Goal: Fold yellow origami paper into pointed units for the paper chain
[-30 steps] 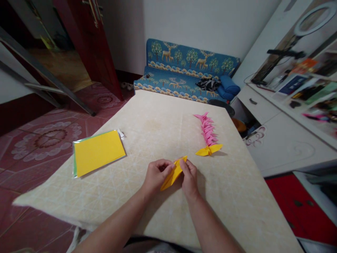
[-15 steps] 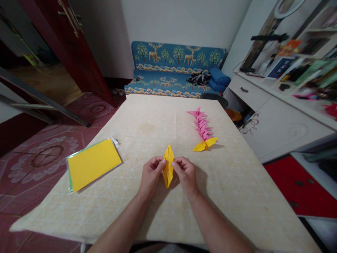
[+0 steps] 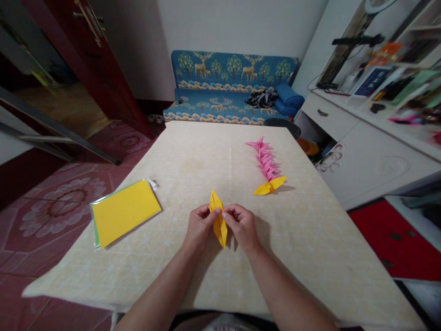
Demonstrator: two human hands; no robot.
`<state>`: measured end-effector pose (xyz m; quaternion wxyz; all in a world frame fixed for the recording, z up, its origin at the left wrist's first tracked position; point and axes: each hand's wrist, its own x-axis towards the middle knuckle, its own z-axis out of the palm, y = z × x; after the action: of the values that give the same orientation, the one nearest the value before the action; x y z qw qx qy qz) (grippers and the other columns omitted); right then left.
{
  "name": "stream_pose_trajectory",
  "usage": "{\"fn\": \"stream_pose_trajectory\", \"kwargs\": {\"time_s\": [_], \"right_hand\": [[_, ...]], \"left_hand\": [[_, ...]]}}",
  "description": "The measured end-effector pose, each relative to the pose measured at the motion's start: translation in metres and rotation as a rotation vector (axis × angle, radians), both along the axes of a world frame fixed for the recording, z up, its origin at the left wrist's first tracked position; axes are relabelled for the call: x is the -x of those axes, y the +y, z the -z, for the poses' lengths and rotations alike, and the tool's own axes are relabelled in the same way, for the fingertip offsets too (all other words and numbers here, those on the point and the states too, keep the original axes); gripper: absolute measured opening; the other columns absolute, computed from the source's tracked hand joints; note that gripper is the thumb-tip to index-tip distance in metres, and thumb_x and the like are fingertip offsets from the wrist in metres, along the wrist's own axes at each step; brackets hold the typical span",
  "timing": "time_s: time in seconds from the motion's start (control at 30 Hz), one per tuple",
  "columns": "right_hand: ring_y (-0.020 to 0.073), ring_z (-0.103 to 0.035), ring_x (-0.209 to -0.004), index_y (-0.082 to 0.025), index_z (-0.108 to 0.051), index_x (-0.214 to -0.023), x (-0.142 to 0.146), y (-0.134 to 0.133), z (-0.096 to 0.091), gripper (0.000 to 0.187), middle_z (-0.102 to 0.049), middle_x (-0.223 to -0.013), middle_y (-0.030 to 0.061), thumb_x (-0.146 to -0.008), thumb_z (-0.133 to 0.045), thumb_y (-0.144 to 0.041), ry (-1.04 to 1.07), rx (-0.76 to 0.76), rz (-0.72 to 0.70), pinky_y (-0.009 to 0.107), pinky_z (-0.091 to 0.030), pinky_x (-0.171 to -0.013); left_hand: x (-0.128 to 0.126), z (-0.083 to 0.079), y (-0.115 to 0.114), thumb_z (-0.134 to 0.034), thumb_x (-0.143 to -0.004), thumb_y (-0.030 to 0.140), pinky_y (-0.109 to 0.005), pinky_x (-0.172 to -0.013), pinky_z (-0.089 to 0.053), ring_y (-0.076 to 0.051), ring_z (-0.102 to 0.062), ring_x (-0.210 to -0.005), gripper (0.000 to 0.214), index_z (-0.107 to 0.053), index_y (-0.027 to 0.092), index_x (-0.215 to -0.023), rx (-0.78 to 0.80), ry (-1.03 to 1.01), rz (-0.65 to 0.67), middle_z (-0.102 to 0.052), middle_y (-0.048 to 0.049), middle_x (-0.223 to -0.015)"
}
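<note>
A folded yellow origami paper [image 3: 220,230], diamond-shaped with a long crease down its middle, is held just above the table in front of me. My left hand [image 3: 201,225] pinches its left side, the thumb lying across the paper's front. From the other side my right hand [image 3: 241,225] pinches it near the middle, thumb and forefinger meeting at the edge. The fingers behind the paper are partly hidden. Further off to the right lies a yellow folded paper piece [image 3: 270,186] with two pointed wings, touching a row of pink folded paper pieces [image 3: 266,160].
A clear packet of yellow and green paper sheets [image 3: 126,211] lies on the left of the cloth-covered table [image 3: 203,147]. Behind the table stands a blue patterned sofa [image 3: 220,99]. A white cabinet [image 3: 372,151] with cluttered things on top is at the right.
The yellow paper has tilted, its top point swinging left and its bottom point right. My thumbs have come closer together over its middle.
</note>
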<state>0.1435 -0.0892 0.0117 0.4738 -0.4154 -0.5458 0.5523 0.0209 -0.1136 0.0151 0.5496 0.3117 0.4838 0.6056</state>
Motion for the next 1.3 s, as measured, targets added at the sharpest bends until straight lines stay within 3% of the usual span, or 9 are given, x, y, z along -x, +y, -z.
{"fn": "stream_pose_trajectory", "kwargs": {"time_s": [0.3,0.8,1.3], "right_hand": [[0.0096,-0.047,-0.052,-0.015,-0.064,-0.070,-0.0036,0.0000,-0.0019,0.011,-0.055,-0.059,-0.0023,-0.069,-0.064,-0.026,0.085,0.118,-0.093,0.020,-0.036,-0.050],[0.0090,-0.041,-0.051,-0.015,-0.061,-0.066,-0.0077,0.0025,-0.0006,0.011,-0.049,-0.056,-0.0035,-0.071,-0.060,-0.025,0.009,0.075,-0.152,0.020,-0.032,-0.048],[0.0096,-0.041,-0.053,-0.017,-0.056,-0.067,-0.0031,0.0021,0.0043,0.012,-0.045,-0.058,-0.0044,-0.074,-0.058,-0.026,-0.037,-0.017,-0.123,0.020,-0.032,-0.049]], "left_hand": [[0.0076,0.0001,0.0005,-0.070,-0.069,0.029,-0.022,-0.058,-0.041,-0.012,-0.055,-0.060,0.019,-0.070,0.011,-0.077,0.008,0.010,0.094,-0.065,-0.0035,-0.068],[0.0084,-0.0067,-0.0005,-0.071,-0.068,0.030,-0.020,-0.052,-0.038,-0.010,-0.051,-0.054,0.021,-0.067,0.009,-0.069,0.010,0.045,0.163,-0.061,-0.0024,-0.062],[0.0021,-0.0014,-0.0008,-0.070,-0.068,0.028,-0.020,-0.053,-0.039,-0.009,-0.050,-0.055,0.017,-0.065,0.012,-0.068,-0.016,0.075,0.033,-0.059,0.0004,-0.062]]}}
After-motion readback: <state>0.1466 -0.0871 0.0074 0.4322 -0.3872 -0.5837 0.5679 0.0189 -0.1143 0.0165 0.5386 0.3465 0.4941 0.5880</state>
